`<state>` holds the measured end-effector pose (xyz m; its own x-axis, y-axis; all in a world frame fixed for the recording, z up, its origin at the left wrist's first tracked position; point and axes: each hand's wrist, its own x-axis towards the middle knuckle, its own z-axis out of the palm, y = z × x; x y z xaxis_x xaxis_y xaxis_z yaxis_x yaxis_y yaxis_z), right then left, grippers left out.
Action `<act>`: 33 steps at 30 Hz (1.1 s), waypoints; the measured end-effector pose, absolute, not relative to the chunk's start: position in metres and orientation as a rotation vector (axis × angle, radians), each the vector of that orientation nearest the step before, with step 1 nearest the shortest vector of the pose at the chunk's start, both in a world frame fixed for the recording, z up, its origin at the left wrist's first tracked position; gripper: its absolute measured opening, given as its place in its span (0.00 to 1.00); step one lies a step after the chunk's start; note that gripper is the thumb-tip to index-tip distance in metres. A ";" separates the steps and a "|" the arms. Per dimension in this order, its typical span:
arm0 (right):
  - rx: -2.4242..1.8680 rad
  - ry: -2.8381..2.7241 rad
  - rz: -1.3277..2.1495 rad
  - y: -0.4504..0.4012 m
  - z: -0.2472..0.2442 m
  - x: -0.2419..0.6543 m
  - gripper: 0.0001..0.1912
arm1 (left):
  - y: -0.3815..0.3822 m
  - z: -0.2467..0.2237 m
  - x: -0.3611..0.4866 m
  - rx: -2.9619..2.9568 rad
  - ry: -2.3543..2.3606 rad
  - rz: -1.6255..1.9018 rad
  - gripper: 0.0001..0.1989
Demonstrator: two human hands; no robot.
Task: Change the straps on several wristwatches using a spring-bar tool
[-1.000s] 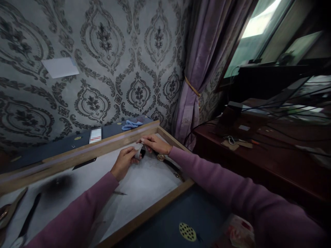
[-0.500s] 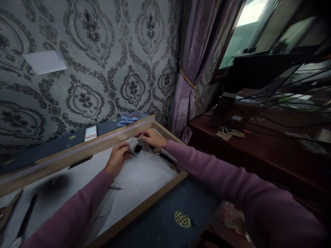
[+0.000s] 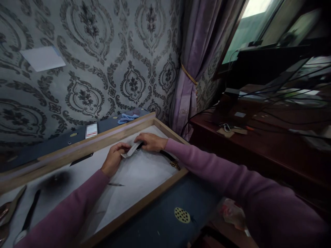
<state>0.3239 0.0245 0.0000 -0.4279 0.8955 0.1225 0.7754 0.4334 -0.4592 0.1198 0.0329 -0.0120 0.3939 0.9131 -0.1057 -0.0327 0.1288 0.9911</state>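
Note:
Both my hands hold a smartwatch with a pale grey strap [image 3: 133,148] above the white lining of a shallow wooden tray [image 3: 144,198]. My left hand [image 3: 113,158] pinches the lower left end of the strap. At the other end, my right hand [image 3: 152,142] has its fingers closed around the watch body, most of which it hides. Just right of and below the right hand lies a black-strapped watch with a gold clasp [image 3: 170,160]. A thin, pointed tool [image 3: 116,185] rests below the left hand.
More watches lie at the tray's left: a black-strapped one [image 3: 31,210] and a brownish one [image 3: 14,206]. A flat dark strip [image 3: 81,159] lies near the back rim. Behind it are a phone-like object [image 3: 91,131] and a blue cloth [image 3: 128,118]. A dark red desk [image 3: 271,144] with cables stands right.
The smartwatch has been turned, so its perforated strap now faces me and its dark screen no longer shows. The right hand has shifted slightly and covers the watch body.

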 end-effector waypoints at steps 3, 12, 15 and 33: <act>-1.428 -2.421 0.398 0.023 -0.001 0.319 0.20 | 0.035 -0.010 0.112 1.294 0.947 0.817 0.10; -1.445 -2.512 0.290 0.024 0.002 0.314 0.14 | 0.037 0.004 0.093 1.710 0.914 0.611 0.17; -1.445 -2.531 0.273 0.022 0.002 0.311 0.14 | 0.034 0.009 0.092 1.965 0.915 0.513 0.12; -1.319 -2.589 0.243 0.022 -0.004 0.299 0.02 | 0.028 0.004 0.086 1.923 1.085 0.498 0.04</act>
<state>0.2994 0.0218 -0.0038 -0.5707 0.8116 0.1245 0.7743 0.5824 -0.2475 0.0863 0.0285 0.0045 0.5438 0.8369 -0.0628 0.4981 -0.2616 0.8267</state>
